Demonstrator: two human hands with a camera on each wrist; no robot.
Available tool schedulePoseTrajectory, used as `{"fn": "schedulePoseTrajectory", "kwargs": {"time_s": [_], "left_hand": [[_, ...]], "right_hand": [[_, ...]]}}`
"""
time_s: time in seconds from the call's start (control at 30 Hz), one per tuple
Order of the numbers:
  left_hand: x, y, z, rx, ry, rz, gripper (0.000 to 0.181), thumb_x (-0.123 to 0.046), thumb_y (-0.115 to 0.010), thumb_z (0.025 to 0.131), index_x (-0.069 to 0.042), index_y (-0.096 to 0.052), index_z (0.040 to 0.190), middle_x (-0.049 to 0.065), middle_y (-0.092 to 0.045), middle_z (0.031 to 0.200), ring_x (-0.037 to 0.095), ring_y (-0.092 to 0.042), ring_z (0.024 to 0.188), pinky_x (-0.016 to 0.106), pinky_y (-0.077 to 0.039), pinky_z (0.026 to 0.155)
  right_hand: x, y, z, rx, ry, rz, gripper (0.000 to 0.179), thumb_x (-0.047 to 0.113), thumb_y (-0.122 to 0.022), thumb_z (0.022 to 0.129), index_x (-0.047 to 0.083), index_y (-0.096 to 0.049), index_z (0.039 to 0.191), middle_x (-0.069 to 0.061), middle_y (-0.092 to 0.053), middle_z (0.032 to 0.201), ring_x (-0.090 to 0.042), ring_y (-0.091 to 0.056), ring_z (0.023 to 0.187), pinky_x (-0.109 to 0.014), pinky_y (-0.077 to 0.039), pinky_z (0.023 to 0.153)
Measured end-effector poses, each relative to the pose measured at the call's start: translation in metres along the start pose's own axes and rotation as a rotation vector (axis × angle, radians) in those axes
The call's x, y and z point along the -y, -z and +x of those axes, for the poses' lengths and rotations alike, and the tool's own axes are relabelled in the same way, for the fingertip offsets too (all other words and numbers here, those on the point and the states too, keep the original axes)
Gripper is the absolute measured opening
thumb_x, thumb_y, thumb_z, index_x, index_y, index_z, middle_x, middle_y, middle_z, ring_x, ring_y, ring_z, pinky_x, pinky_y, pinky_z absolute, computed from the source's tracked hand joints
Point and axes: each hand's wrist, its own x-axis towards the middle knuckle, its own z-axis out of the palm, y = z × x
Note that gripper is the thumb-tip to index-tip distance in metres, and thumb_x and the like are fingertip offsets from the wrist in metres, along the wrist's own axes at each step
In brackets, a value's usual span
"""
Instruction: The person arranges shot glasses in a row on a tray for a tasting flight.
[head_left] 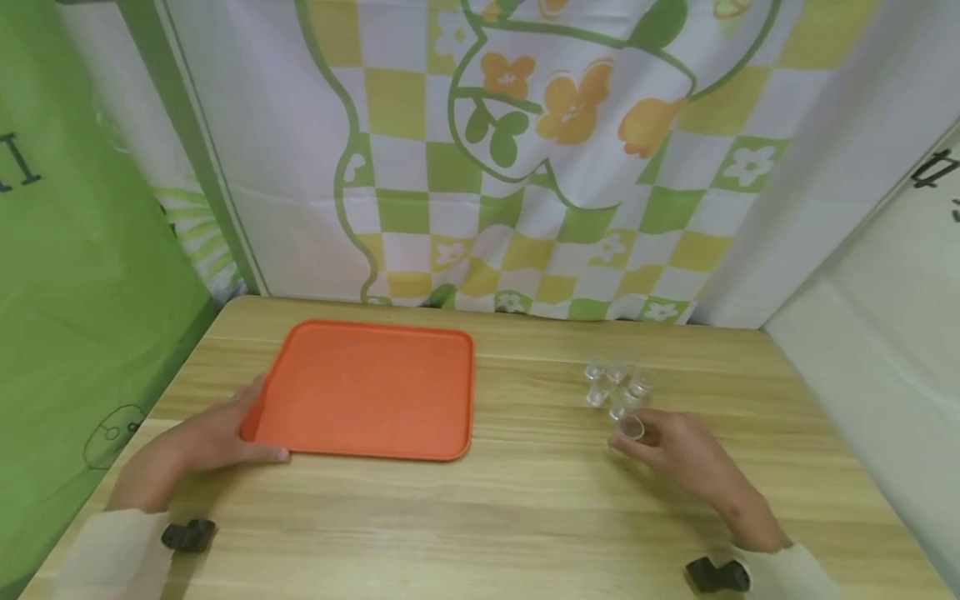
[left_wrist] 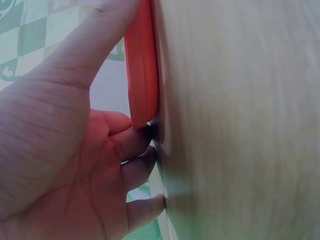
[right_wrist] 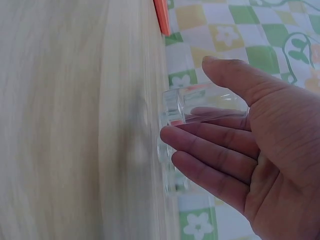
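An orange tray (head_left: 367, 392) lies on the wooden table at the left of the head view. My left hand (head_left: 217, 433) grips its near left corner, thumb along the front edge and fingers bent at the left side. In the left wrist view the tray's rim (left_wrist: 141, 75) sits between thumb and fingers, close over the wood. On the right, my right hand (head_left: 678, 450) holds a small clear shot glass (head_left: 632, 428) between thumb and fingers. The right wrist view shows that glass (right_wrist: 205, 102) with its thick base towards the table. Several more shot glasses (head_left: 617, 373) stand just beyond it.
The wooden table (head_left: 480, 525) reaches back to a checked, flowered cloth (head_left: 540, 208). A green cloth (head_left: 90, 275) hangs at the left and a white wall (head_left: 885, 308) borders the right. Bare wood lies between the tray and the glasses.
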Motion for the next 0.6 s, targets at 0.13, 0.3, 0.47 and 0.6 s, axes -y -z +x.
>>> {"fn": "schedulePoseTrajectory", "kwargs": {"time_s": [0.13,0.3,0.47,0.6], "left_hand": [[-0.001,0.002,-0.002,0.001,0.010,0.009,0.128,-0.053,-0.082,0.084,0.011,0.000,0.159,0.047,-0.014,0.156,0.066,-0.026,0.137,0.075,-0.028,0.107],[-0.002,0.002,-0.001,-0.001,0.012,0.023,0.129,-0.054,-0.082,0.083,0.011,-0.001,0.159,0.046,-0.017,0.156,0.065,-0.030,0.136,0.073,-0.032,0.106],[-0.003,0.002,-0.001,0.003,0.009,0.021,0.128,-0.054,-0.081,0.083,0.012,-0.001,0.159,0.045,-0.017,0.156,0.065,-0.031,0.136,0.073,-0.032,0.106],[-0.003,0.002,-0.001,0.002,0.002,0.019,0.128,-0.053,-0.081,0.083,0.012,-0.001,0.159,0.046,-0.017,0.155,0.065,-0.032,0.135,0.074,-0.033,0.105]], "right_hand": [[0.007,-0.007,0.006,0.014,0.031,0.012,0.019,0.036,-0.077,0.094,0.018,-0.075,0.099,0.005,-0.076,0.095,-0.012,-0.073,0.084,-0.030,-0.060,0.073],[0.017,-0.015,0.014,0.031,0.077,0.009,0.017,0.036,-0.077,0.095,0.019,-0.075,0.097,0.004,-0.076,0.096,-0.011,-0.074,0.083,-0.028,-0.060,0.072],[0.027,-0.022,0.023,0.042,0.122,-0.013,0.023,0.035,-0.077,0.095,0.014,-0.076,0.100,0.006,-0.075,0.092,-0.009,-0.073,0.080,-0.027,-0.060,0.070],[0.036,-0.027,0.032,0.062,0.139,-0.012,0.026,0.038,-0.075,0.096,0.012,-0.076,0.103,0.008,-0.075,0.089,-0.005,-0.071,0.077,-0.027,-0.059,0.068]]}}
